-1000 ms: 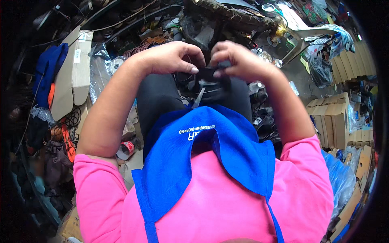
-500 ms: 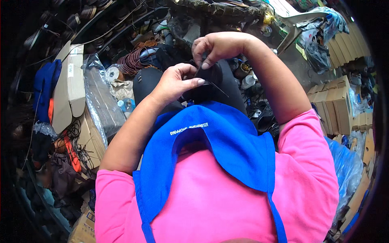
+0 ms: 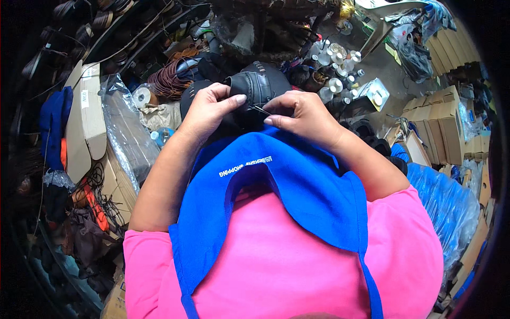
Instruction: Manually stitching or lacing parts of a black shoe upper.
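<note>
While the left hand (image 3: 210, 110) pinches the near-left edge of a black leather shoe (image 3: 265, 80) between its thumb and fingers, the right hand (image 3: 305, 116) pinches a thin, straight, metallic needle-like tool (image 3: 261, 109) between thumb and curled fingers. The shoe lies between the hands and slightly beyond them, over the dark-clothed lap, with pale stitches showing along its top. The tool points from the right fingertips toward the left hand, close against the shoe's near side; whether its tip has entered the leather cannot be told. Just nearer than both hands spreads a bright blue cloth apron (image 3: 313, 165). To the left of the left hand lie a white, round spool (image 3: 142, 97) and, a little beyond it, a coil of reddish-brown cord (image 3: 169, 82). Beyond the right hand and to its right stands a cluster of clear plastic bottles with white caps (image 3: 336, 85). Well apart, farther right of that hand, are tan cardboard boxes (image 3: 433, 133) packed in a row.
</note>
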Tool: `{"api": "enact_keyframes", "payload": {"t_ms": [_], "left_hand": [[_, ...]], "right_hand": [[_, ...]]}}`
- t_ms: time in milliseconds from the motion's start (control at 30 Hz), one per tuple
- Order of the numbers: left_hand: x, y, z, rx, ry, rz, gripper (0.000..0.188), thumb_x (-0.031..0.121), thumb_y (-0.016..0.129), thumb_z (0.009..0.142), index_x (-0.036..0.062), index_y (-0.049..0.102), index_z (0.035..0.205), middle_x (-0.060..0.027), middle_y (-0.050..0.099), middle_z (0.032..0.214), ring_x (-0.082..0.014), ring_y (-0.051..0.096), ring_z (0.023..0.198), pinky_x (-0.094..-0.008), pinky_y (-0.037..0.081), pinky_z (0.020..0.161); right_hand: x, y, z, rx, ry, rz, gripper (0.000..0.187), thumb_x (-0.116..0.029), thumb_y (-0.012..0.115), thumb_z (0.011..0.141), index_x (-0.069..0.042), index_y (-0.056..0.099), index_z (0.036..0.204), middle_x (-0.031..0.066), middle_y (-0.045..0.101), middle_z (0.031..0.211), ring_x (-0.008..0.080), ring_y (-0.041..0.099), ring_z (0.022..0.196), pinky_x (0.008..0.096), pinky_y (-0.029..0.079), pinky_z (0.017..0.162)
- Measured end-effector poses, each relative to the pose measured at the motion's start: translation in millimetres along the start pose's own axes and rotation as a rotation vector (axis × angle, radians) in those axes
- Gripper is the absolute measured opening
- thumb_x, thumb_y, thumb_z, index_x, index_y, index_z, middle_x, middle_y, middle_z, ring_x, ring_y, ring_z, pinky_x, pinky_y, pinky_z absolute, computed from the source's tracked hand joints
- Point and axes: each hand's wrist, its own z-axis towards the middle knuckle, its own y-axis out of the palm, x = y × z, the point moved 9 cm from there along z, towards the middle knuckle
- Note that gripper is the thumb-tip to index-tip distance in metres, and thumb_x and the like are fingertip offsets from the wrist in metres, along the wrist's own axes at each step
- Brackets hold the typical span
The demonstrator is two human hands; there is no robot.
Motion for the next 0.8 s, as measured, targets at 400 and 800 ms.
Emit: {"api": "enact_keyframes", "payload": {"t_ms": [400,800], "left_hand": [[-1,-1,0,-0.014,0.047,-0.030,0.020,0.012,0.063,0.085,0.0003,0.063,0.100,-0.0018,0.064,0.093,-0.0082,0.056,0.087,-0.0246,0.043,0.084],[-13,11,2,-0.058,-0.064,-0.192,0.020,0.011,0.058,0.087,0.0021,0.063,0.104,-0.0032,0.066,0.097,-0.0094,0.058,0.089,-0.0261,0.042,0.087]], "right_hand": [[-23,-4,11,-0.030,-0.323,-0.540,0.032,-0.001,0.064,0.072,-0.012,0.067,0.102,0.0117,0.056,0.082,0.0286,0.059,0.076,0.0361,0.049,0.068],[-23,-1,15,-0.222,-0.204,-0.485,0.037,0.003,0.057,0.077,-0.014,0.065,0.110,0.0129,0.054,0.087,0.0288,0.056,0.082,0.0362,0.048,0.074]]}}
